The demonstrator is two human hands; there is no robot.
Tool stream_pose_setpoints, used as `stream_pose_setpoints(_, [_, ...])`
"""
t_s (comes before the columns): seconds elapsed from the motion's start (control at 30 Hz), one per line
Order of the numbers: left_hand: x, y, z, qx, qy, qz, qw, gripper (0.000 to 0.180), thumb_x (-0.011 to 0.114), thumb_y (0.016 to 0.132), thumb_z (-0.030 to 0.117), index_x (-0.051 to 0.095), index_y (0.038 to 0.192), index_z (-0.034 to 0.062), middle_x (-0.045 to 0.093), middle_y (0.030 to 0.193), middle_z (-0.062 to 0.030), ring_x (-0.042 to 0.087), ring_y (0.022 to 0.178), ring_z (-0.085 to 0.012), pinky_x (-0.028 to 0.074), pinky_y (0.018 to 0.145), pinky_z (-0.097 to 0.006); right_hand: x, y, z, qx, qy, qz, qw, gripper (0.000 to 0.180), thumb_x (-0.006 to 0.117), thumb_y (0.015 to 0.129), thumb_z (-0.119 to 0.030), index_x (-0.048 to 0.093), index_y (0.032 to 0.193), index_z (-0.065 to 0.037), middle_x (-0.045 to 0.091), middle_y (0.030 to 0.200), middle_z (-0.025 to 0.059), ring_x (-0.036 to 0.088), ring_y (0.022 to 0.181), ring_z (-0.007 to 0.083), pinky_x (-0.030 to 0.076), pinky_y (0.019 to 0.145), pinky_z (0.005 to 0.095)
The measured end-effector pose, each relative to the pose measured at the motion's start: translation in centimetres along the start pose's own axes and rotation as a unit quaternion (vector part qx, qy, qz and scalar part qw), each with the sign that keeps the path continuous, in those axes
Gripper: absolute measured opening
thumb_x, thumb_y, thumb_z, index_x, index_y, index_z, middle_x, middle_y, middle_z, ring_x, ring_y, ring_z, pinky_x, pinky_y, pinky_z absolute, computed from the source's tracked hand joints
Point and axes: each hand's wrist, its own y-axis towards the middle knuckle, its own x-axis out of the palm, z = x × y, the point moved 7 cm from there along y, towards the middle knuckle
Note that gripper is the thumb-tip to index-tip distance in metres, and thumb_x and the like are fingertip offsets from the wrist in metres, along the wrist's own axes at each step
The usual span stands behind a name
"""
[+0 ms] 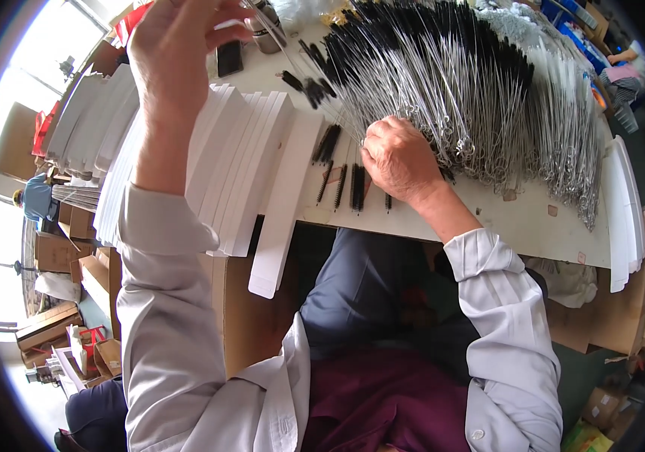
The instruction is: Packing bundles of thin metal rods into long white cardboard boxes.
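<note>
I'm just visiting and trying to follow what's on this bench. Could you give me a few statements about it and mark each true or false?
1. The left hand is raised, pinching thin wire brushes. True.
2. The right hand hangs clear of the table. False: it rests on the wire brush pile.
3. White card strips lie stacked left of the brushes. True.
4. The brush bristles are red. False: they are black.

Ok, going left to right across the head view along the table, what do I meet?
Fanned white card strips → left hand raised, holding thin wire brushes → right hand on the brush stems → big pile of black-tipped wire brushes → white card stack.
</note>
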Motion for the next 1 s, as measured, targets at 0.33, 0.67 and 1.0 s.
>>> stream_pose_setpoints(0.33, [3.7, 0.9, 9.0, 0.132, 0.180, 0.058, 0.973, 0.018, 0.059, 0.099, -0.003, 0.070, 0.113, -0.0084, 0.076, 0.100, -0.0146, 0.074, 0.086, -0.0186, 0.063, 0.072, -0.028, -1.4, -0.3, 0.1, 0.035, 0.059, 0.007, 0.998, 0.009, 0.075, 0.086, -0.010, 0.072, 0.083, -0.002, 0.073, 0.096, 0.0103, 0.068, 0.099, 0.0290, 0.055, 0.093, 0.0414])
stream_pose_setpoints(0.67, [7.4, -3.1, 10.5, 0.033, -0.232, 0.008, 0.972, 0.026, 0.044, 0.108, 0.013, 0.059, 0.119, -0.0064, 0.068, 0.122, -0.0275, 0.072, 0.106, -0.0393, 0.060, 0.078, -0.042, -7.8, -2.1, -1.6, 0.315, 0.583, -0.006, 0.749, 0.072, 0.044, 0.110, -0.057, 0.064, 0.129, 0.009, 0.073, 0.110, 0.0160, 0.070, 0.099, 0.0210, 0.057, 0.088, 0.0358])
stream_pose_setpoints(1.0, [18.5, -12.3, 14.7, 0.075, -0.184, -0.217, 0.956, 0.014, 0.054, 0.099, -0.007, 0.048, 0.111, -0.0012, 0.063, 0.118, -0.0262, 0.072, 0.102, -0.0317, 0.061, 0.079, -0.039, -14.9, -6.1, 1.0, 0.381, 0.768, 0.230, 0.461, 0.067, 0.037, 0.112, -0.055, 0.052, 0.133, 0.007, 0.069, 0.117, 0.0265, 0.071, 0.108, 0.0329, 0.058, 0.095, 0.0458])
